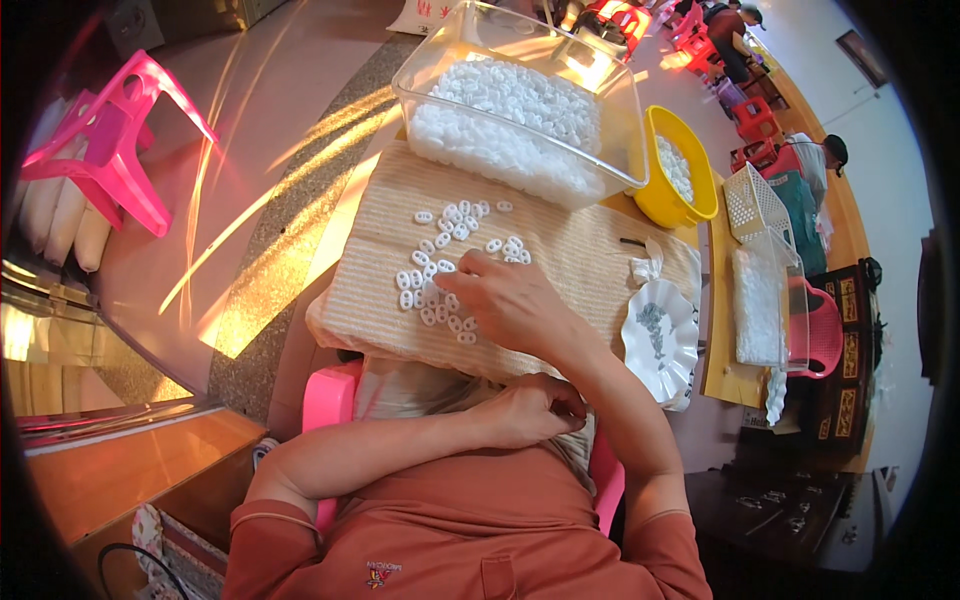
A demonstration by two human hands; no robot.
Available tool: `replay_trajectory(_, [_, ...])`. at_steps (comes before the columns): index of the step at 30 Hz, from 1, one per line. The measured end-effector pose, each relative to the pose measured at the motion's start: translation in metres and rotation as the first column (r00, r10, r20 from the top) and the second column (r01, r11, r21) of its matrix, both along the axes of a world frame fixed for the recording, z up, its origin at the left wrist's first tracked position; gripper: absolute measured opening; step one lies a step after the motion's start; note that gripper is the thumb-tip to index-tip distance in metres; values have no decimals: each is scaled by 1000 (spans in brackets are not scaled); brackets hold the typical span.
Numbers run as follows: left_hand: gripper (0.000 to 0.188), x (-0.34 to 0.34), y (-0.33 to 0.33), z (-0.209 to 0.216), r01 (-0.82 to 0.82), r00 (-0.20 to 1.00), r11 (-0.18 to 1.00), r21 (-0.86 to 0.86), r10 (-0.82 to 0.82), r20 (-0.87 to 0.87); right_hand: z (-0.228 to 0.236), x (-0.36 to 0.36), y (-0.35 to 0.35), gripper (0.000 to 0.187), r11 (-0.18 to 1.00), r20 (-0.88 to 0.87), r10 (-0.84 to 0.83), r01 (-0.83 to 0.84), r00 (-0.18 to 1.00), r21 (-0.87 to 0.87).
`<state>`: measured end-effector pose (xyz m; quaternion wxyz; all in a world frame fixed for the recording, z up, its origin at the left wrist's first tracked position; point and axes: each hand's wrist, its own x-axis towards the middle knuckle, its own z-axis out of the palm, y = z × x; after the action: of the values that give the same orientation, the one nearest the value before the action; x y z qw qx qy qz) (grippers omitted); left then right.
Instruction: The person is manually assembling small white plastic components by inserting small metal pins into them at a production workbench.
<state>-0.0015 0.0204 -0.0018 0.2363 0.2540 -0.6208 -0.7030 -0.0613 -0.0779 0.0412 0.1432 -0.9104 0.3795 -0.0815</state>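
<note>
Small white oval plastic pieces (460, 231), each with two holes, lie loosely spread on a striped tan cloth (375, 215) over the table. Over the lower part of this spread is my right hand (508, 303), its fingers bent down and drawn together with the tips at the pieces. Whether a piece is pinched there is hidden. My left hand (537, 412) rests at the near table edge by my lap, below my right forearm. Its fingers are curled in, and anything inside them is out of sight.
A clear bin (625, 150) of white pieces stands at the far side, beside a yellow basin (702, 195). On the right are a white fluted plate (680, 375) with dark bits and another clear bin (795, 300). A pink stool (120, 150) stands left; people sit far right.
</note>
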Motion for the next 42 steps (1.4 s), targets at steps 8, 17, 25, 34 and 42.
replay_trajectory(8, [23, 4, -4, 6, -9, 1000, 1000, -23, 9, 13, -1, 7, -6, 24, 997, -155, 40, -30, 987, 66])
replay_trajectory(17, [21, 4, -4, 7, -22, 1000, 1000, 0, 22, 13, -10, 0, -8, 7, 999, -77, 30, -28, 997, 19])
replay_trajectory(25, [21, 1, -3, -1, -41, 999, 999, -19, 41, -20, -9, -19, -2, 9, 999, -91, -6, 10, 996, 39])
replay_trajectory(34, [19, -1, -1, -6, -66, 996, 998, -22, 64, -59, -3, 3, -5, 11, 999, 10, -46, 46, 999, -3])
replay_trajectory(42, [20, 0, -1, -4, -95, 995, 995, -22, 94, -43, 1, 17, -13, 14, 1000, -236, 15, -9, 972, 28])
